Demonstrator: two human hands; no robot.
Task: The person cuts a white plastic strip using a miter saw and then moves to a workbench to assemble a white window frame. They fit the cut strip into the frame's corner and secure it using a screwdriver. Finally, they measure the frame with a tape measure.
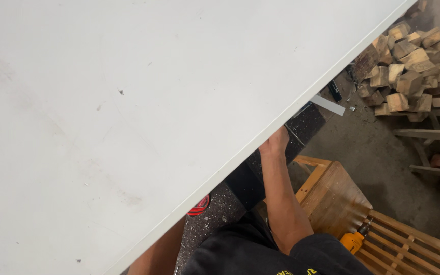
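Filling most of the view, a white board (128,112) slants from upper right to lower left. The right hand (275,142) reaches up to its long lower edge, fingers hidden beneath it, so its grip cannot be told. The left forearm shows under the board near the bottom; the left hand is hidden. A wooden slatted frame (342,203) lies right of the arm, an orange drill (355,240) on it. Wood blocks (413,66) pile at upper right.
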